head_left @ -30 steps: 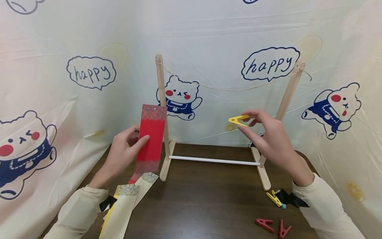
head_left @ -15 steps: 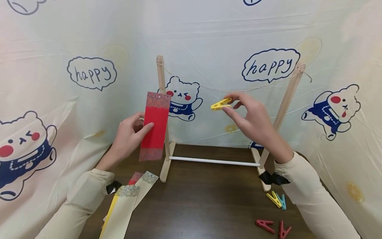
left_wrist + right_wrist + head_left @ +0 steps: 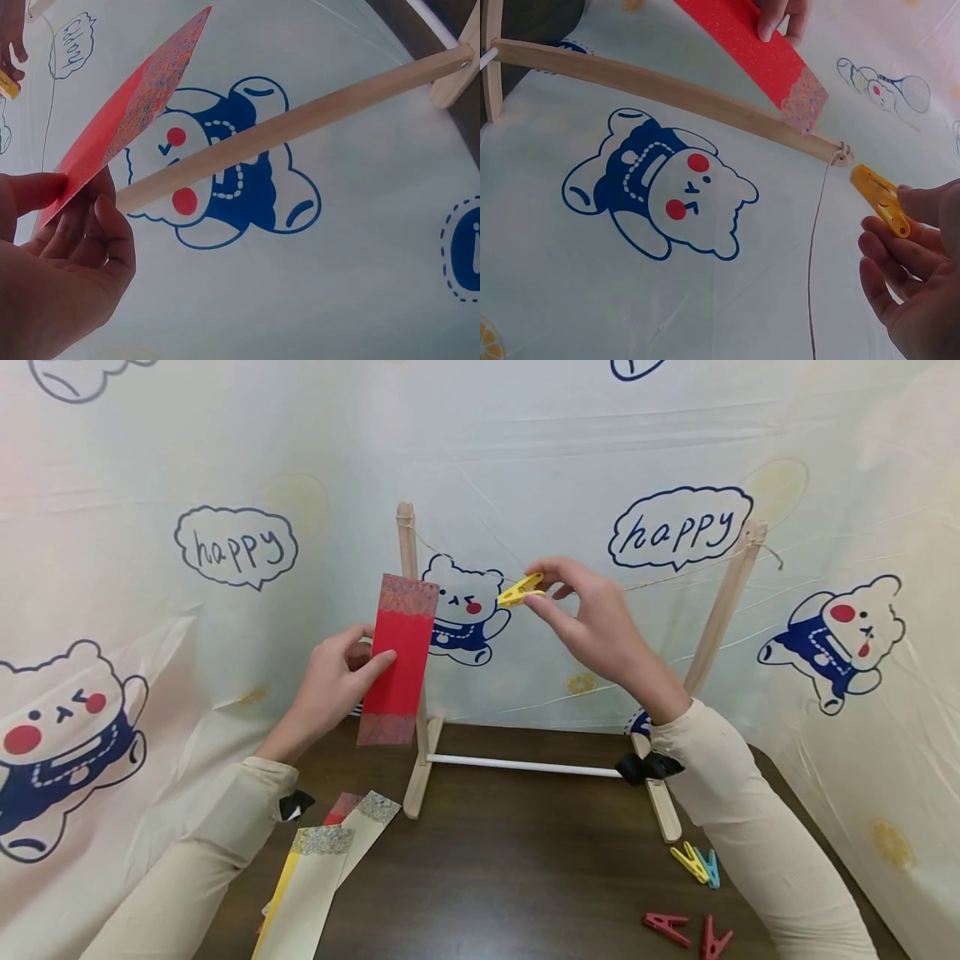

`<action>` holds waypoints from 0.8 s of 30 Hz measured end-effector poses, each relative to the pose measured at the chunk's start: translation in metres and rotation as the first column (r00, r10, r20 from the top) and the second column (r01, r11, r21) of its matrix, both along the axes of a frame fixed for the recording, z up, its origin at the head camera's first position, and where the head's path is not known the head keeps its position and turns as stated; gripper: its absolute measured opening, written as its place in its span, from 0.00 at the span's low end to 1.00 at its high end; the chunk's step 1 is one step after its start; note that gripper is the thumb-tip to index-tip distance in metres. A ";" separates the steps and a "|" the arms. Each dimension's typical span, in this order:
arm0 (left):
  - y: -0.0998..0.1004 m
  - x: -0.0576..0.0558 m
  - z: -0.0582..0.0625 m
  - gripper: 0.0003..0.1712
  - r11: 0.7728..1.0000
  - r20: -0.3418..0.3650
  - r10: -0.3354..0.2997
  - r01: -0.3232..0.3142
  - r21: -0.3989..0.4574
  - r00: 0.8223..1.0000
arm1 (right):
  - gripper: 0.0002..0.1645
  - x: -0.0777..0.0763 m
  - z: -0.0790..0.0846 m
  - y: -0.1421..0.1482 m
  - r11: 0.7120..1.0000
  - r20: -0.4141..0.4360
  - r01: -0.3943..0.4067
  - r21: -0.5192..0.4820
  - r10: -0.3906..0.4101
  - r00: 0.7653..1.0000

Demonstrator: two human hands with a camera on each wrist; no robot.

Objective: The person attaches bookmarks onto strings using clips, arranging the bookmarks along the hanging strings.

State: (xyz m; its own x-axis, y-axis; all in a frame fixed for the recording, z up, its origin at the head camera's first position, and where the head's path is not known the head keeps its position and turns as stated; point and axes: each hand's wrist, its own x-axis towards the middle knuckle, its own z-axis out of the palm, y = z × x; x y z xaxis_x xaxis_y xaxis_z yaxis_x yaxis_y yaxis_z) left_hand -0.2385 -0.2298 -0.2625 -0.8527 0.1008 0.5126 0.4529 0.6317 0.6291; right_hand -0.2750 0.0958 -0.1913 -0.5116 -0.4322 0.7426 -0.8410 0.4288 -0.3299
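My left hand (image 3: 339, 670) pinches a red bookmark (image 3: 401, 664) with patterned bands at both ends, thumb in front and fingers behind. The card is held nearly upright before the left wooden post (image 3: 408, 545). To its right, my right hand (image 3: 588, 614) pinches a yellow clothespin (image 3: 520, 591) by its handles, the nose pointing left toward the card. A thin string (image 3: 814, 255) sags between the two posts, partly hidden behind the right hand in the head view. In the right wrist view the clothespin (image 3: 881, 202) lies near the knotted post top (image 3: 843, 155).
On the table, cream bookmarks (image 3: 306, 893) overlap a yellow and a red one at front left. A yellow clothespin (image 3: 688, 862), a blue clothespin (image 3: 708, 868) and red clothespins (image 3: 666, 928) lie at front right. A white rod (image 3: 517, 765) joins the frame's feet; printed cloth (image 3: 555, 460) hangs behind.
My left hand has raised the red bookmark up and slightly right, off the cards on the table. My right hand has brought the yellow clothespin left and up, closer to the bookmark.
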 end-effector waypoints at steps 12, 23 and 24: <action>0.007 -0.028 0.019 0.19 0.999 0.055 -0.020 0.018 0.030 0.998 | 0.15 -0.029 0.034 -0.022 0.999 0.040 -0.034 -0.031 0.035 0.999; 0.013 -0.035 0.025 0.23 0.992 0.055 -0.074 0.067 0.110 0.996 | 0.13 -0.058 0.053 -0.061 0.978 0.107 -0.103 -0.179 0.124 0.986; 0.013 -0.035 0.025 0.23 0.991 0.056 -0.077 0.070 0.115 0.995 | 0.13 -0.060 0.054 -0.065 0.975 0.123 -0.108 -0.193 0.134 0.983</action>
